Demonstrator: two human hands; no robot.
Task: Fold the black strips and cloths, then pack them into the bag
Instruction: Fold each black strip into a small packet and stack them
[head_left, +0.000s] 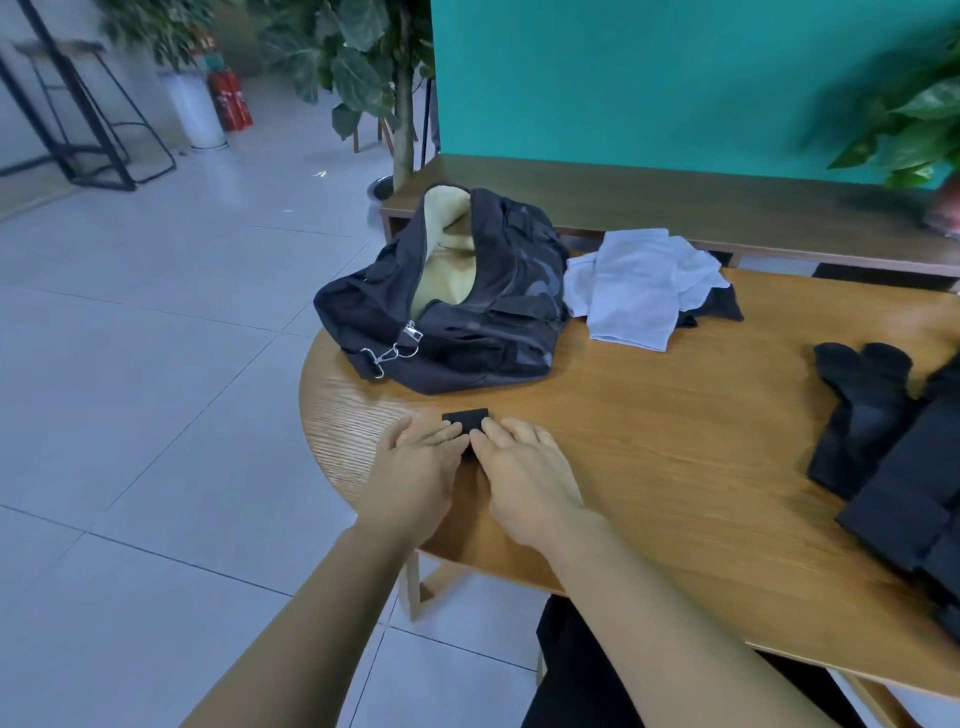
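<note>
The black strip (466, 419) lay folded into a small flat rectangle at the centre of the frame, on the bench (649, 415) just below the open black bag (457, 332); the left hand (415, 467) and right hand (524, 467) pressed it with straight, flat fingers, hiding its lower part; black cloths (883, 447) at the right edge were cut off.

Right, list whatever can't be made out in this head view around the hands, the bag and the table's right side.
- Small folded black strip: near part hidden under the left hand and right hand.
- Open dark duffel bag: contents below the cream lining out of sight.
- Black folded cloth stack: cut off by the right edge.
- Black cloth: mostly covered by the white towel.
</note>
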